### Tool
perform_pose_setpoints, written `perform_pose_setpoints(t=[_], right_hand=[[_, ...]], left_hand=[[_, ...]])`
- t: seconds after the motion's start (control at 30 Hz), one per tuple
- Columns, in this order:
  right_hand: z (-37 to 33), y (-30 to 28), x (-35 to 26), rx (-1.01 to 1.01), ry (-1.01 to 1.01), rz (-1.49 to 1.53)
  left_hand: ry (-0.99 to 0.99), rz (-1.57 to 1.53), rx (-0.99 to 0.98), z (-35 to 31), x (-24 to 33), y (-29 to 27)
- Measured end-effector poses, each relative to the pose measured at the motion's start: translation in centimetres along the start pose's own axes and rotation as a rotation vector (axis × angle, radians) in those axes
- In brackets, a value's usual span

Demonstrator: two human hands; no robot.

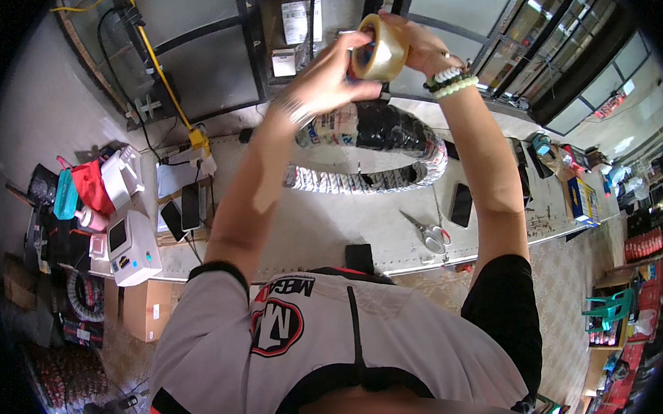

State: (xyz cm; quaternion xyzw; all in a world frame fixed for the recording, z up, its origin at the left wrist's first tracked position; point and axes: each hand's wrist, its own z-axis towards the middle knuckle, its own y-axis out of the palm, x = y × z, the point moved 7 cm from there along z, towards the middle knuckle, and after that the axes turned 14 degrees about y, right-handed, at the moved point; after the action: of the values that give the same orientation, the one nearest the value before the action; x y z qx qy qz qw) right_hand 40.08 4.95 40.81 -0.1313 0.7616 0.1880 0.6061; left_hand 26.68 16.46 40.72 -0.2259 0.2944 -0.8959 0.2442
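Left hand (325,70): fingers clamped on the tape roll (391,51); right hand (427,51): cannot tell. Steady the roll, wrapped ring (384,127) at six o'clock.

The tape roll (392,51) was amber, the wrapped ring (398,128) black and beige with white-and-dark stripes nearer, the left cord (157,64) yellow, the bench (312,225) pale grey.

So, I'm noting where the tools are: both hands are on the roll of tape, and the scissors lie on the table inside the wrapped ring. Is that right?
Not quite: the scissors lie on the table outside the wrapped ring, nearer the person, as the head view shows. Left hand and right hand are on the roll of tape.
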Motion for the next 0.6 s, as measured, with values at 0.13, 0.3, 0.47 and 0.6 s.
perform_pose_setpoints(t=[0.13, 0.3, 0.47, 0.6], right_hand=[[-4.9, 1.9, -3.2, -0.098, -0.171, -0.009], [-16.0, 4.7, -4.7, -0.251, -0.526, -0.224], [-22.5, 4.4, 9.4, -0.104, -0.575, -0.142], [-19.7, 3.9, 22.4, -0.127, -0.315, 0.023]], left_hand=[[0.018, 0.203, -0.172, -6.3, 3.1, -0.6], [-0.282, 0.389, -0.077, -7.2, -0.7, -0.5], [-0.466, 0.352, -0.194, -7.0, -3.9, -1.2], [-0.498, 0.283, -0.212, -7.1, -4.1, -1.1]])
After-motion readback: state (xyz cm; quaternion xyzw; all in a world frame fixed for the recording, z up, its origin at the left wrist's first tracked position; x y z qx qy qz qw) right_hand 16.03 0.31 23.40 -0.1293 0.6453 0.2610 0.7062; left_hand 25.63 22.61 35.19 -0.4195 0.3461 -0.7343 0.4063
